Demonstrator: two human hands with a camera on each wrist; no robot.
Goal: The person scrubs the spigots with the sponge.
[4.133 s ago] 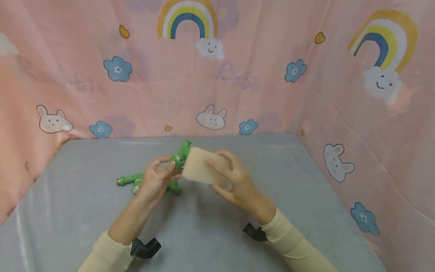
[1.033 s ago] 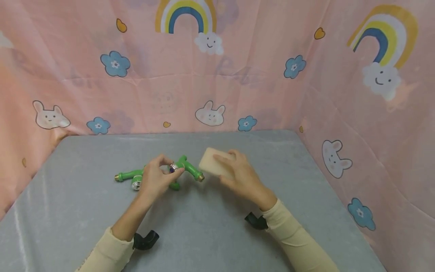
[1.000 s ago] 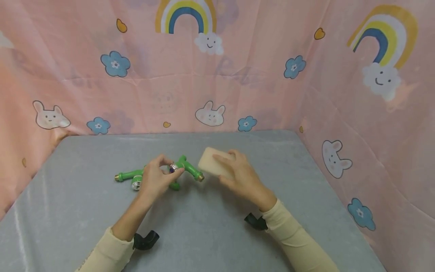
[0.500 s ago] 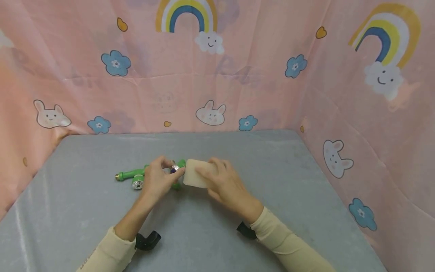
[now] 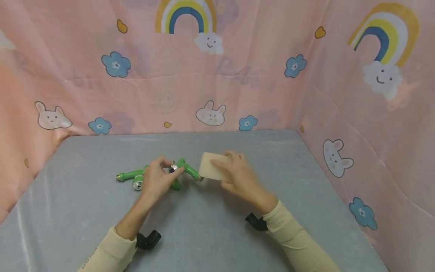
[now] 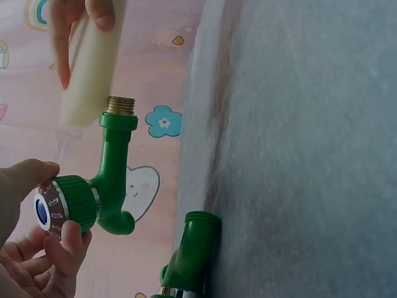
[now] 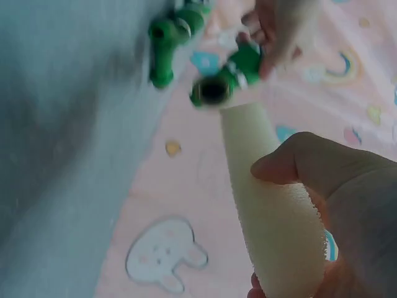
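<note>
My left hand (image 5: pixel 157 177) pinches the round knob end of a green faucet (image 6: pixel 113 167), holding it above the table. The faucet's brass threaded end (image 6: pixel 121 105) points toward my right hand. In my right hand (image 5: pixel 246 179) I grip a pale cream sponge (image 5: pixel 212 166) between thumb and fingers. The sponge's edge is right by the threaded end; whether they touch I cannot tell. A second green faucet (image 5: pixel 130 175) lies on the table behind my left hand, which hides its middle.
A grey cloth covers the table (image 5: pixel 210 234). Pink printed curtain (image 5: pixel 238 90) stands behind it and along the sides. Black curved mounts (image 5: pixel 148 240) sit at both wrists.
Over the last seconds the left hand has turned the faucet so its threaded end faces right. The sponge moved left over the faucet half a second ago, then back right to its threaded end.
</note>
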